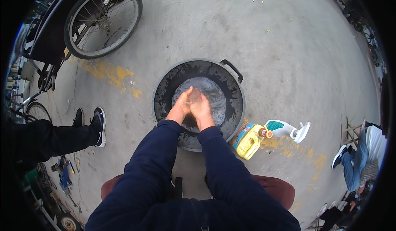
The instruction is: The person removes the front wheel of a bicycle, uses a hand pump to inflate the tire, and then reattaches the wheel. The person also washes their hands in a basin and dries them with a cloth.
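Note:
A round black basin with a dark side handle stands on the ground in front of me. Shallow, sudsy water lies in its bottom. Over the water, my left hand and my right hand meet, fingers curled in toward each other as if cupped. Between them shows a small translucent patch; I cannot tell whether it is water or a clear object. Right of the basin lie a yellow jug with an orange-brown cap and a white spray bottle with a green label.
A spoked wheel of a cart or cycle stands at the far left. Nearer on the left is another person's leg in a dark shoe. Tools lie at lower left. A seated person in jeans is at the right edge.

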{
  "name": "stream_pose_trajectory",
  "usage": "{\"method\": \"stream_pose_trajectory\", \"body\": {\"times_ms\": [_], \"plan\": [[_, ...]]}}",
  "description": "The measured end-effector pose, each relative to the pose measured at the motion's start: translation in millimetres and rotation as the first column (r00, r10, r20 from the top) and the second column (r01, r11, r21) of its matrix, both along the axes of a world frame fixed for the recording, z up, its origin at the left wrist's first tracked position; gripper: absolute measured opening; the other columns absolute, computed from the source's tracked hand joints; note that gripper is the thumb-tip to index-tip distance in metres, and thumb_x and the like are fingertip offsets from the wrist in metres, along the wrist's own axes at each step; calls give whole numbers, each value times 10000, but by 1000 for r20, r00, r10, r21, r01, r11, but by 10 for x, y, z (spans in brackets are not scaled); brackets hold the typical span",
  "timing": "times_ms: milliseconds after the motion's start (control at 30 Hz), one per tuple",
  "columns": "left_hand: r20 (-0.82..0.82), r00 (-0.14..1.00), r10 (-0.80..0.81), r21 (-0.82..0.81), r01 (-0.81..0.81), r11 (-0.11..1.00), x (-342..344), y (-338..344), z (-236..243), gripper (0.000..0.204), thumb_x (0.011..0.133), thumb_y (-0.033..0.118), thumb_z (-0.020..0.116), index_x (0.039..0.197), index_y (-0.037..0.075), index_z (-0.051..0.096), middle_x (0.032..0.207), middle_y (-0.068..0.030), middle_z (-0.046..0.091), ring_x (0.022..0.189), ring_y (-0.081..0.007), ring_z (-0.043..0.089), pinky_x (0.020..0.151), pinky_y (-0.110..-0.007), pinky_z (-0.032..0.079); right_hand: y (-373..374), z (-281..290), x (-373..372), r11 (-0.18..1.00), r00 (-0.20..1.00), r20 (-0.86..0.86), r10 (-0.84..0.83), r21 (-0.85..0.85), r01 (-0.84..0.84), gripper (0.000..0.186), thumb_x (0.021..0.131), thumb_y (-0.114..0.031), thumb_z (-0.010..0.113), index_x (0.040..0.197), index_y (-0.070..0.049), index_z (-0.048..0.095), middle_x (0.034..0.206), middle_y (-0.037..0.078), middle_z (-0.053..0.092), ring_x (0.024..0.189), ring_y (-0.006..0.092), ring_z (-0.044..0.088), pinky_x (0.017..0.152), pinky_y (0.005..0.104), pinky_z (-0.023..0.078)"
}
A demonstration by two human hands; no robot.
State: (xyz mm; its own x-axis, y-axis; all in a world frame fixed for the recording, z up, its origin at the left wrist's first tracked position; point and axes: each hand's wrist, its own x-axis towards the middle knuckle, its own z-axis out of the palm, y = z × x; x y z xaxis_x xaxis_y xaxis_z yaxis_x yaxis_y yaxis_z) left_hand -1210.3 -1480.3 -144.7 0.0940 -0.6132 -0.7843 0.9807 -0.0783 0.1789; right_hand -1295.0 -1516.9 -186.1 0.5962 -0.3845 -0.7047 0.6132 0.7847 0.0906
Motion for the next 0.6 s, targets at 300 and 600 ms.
{"method": "stream_pose_trajectory", "body": {"times_ms": [300,600], "plan": [[28,999,-17,13,17,1000,84,-167,271,277,955,282,627,768,96,542,718,-57,588,692,-232,608,704,-425,538,279,847,121,705,814,-580,44,-559,-437,368,1018,-50,382,1358,48,485,1376,181,510,1306,290,487,1117,365,380],[35,994,-101,285,87,954,166,-167,1088,373,1055,358,426,1035,34,610,1020,-113,611,963,-243,581,902,-456,502,-277,1730,-145,-254,509,-857,-85,-475,-842,370,974,-37,459,1337,2,516,1256,224,602,1145,373,602,967,395,488]]}}
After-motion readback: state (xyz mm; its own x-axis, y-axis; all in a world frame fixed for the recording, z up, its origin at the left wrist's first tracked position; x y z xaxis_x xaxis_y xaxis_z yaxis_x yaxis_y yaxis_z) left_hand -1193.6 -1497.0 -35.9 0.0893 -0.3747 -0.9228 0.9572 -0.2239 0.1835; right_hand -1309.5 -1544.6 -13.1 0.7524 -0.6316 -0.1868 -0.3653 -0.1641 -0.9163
